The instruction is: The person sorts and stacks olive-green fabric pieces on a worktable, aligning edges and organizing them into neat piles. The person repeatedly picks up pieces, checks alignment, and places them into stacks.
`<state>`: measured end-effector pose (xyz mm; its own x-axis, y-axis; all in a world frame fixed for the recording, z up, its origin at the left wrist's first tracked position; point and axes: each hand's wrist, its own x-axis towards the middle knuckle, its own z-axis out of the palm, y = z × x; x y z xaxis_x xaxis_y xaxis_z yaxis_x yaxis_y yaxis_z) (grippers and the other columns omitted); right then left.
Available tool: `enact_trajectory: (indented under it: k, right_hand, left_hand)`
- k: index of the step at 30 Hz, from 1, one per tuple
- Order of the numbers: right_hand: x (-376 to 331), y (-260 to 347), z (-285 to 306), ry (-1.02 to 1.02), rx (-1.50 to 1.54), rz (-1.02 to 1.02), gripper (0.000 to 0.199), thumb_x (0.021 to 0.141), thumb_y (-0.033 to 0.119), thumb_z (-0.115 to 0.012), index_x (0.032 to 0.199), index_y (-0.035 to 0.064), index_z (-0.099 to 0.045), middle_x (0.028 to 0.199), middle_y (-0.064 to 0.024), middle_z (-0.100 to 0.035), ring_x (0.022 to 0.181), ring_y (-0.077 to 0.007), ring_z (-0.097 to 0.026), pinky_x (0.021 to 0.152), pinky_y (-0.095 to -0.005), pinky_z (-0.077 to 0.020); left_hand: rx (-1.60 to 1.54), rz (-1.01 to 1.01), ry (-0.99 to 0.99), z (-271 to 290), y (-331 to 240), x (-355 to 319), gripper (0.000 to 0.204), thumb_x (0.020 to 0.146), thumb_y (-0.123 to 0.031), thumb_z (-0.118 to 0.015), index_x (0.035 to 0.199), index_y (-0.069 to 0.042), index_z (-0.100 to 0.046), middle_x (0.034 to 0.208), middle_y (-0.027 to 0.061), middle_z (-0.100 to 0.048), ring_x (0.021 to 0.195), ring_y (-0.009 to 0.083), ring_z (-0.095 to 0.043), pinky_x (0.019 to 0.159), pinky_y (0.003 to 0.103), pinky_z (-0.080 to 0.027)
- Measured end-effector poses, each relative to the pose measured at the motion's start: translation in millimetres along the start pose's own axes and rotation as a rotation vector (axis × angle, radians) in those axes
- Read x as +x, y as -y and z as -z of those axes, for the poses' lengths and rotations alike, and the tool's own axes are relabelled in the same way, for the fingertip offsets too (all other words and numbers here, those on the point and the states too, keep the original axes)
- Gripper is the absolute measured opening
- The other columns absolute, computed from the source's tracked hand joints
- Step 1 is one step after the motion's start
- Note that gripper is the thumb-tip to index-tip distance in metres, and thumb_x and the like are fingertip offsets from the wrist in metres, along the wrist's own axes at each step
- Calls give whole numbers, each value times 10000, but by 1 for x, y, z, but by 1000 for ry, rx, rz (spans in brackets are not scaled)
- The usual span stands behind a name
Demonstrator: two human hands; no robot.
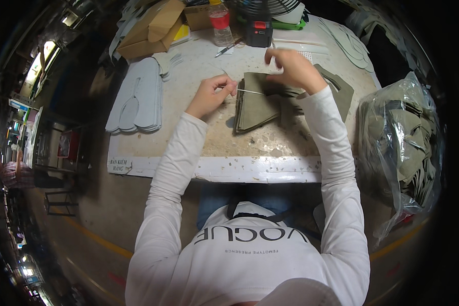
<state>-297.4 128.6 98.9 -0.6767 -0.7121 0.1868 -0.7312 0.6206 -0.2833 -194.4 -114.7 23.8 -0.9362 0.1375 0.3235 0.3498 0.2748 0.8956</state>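
The left hand (212, 96) pinched the end of a thin white cord (251, 92) between thumb and fingertips. The cord ran from there rightward across the top of a stack of olive-green cut fabric pieces (259, 111), which lay near the middle of the pale worktable (199, 137). The right hand (291, 69) hung over the stack's far side with fingers bent (whether it gripped anything could not be told). A layered pile of light grey cut pieces (135, 99) sat to the left, and a clear plastic bag (428, 127) of olive pieces stood beside the table's right edge.
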Motion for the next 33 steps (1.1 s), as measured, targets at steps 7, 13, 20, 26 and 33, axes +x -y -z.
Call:
enact_trajectory:
  k: [7,13,20,26,33]
  right_hand:
    - [-13,-5,9,374,-173,-137,479,615,135,-744,1065,76,-589,937,-164,-659,932,-343,-632,792,-423,-505]
    - [-2,7,-4,-23,76,101,219,747,216,-739,867,40,-690,793,-134,-702,747,-307,-682,690,-389,-540]
    - [-1,79,-86,-249,353,31,235,804,250,-706,842,19,-721,714,-194,-666,686,-381,-647,679,-444,-523]
    - [3,67,-83,-136,635,4,284,925,235,-582,772,29,-705,618,-124,-656,551,-289,-643,605,-385,-514]
    - [0,74,-73,-65,690,21,369,968,269,-534,754,11,-685,576,-62,-638,517,-176,-631,561,-312,-494]
  left_hand:
    - [162,64,-25,1,-3,0,262,941,-209,-595,765,-16,-622,697,7,-634,703,83,-564,724,258,-459]
    - [57,-103,-89,3,-7,1,228,923,-168,-627,762,-7,-631,779,24,-625,701,107,-581,720,269,-464]
    - [-18,49,-50,10,-5,-3,167,912,-160,-645,834,-13,-651,849,10,-625,739,73,-572,697,233,-461]
    - [218,312,108,30,10,-9,158,903,-180,-641,931,-41,-712,866,9,-639,730,78,-570,680,229,-459]
    - [313,169,94,68,4,-21,176,904,-196,-642,934,-47,-731,839,9,-665,760,97,-585,735,237,-454]
